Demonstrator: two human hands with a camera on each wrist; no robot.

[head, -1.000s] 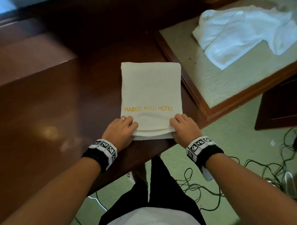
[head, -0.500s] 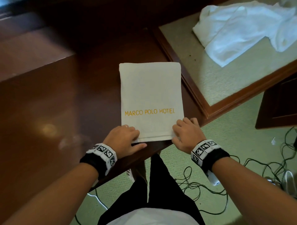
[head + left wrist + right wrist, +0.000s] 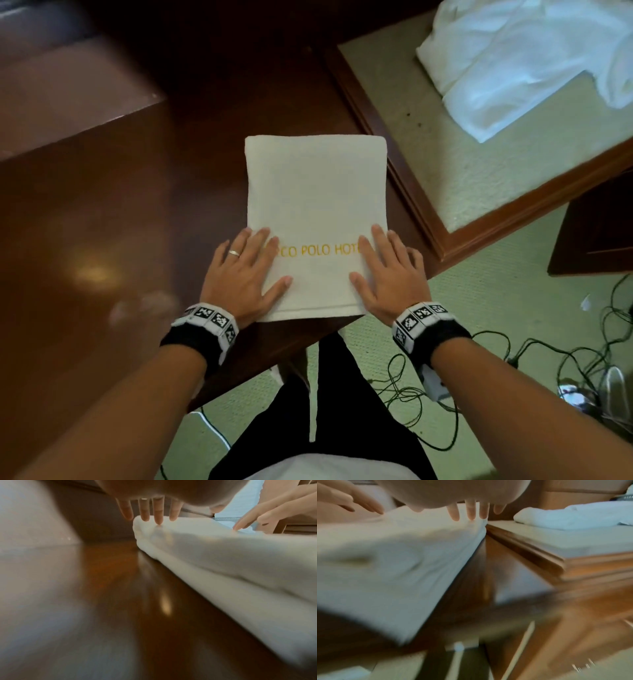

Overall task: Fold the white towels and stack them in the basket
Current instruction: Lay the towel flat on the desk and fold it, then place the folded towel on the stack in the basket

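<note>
A folded white towel (image 3: 317, 205) lay flat on the dark wooden desk (image 3: 120, 222), its near edge just at the desk's front edge. Yellow stitched lettering ran across its lower half, partly covered at both ends by fingers. The left hand (image 3: 241, 274) rested palm down on the towel's near left corner with fingers straight and spread, a ring on one finger, the outer fingers reaching past the towel's left edge over the desk. The right hand (image 3: 387, 274) lay the same way on the near right corner, flat and unclenched, gripping nothing. The two hands were apart, one at each side of the lettering. The left wrist view showed the straight fingertips (image 3: 158, 519) touching the top of the towel's thick layered edge; the right wrist view showed the right hand's fingertips (image 3: 471, 515) at the towel's right edge. A loose, unfolded pile of white towels (image 3: 524, 65) sat well apart on a raised wood-framed surface (image 3: 428, 164) to the right. Black cables (image 3: 513, 359) trailed over the green carpet (image 3: 359, 346) below.
</note>
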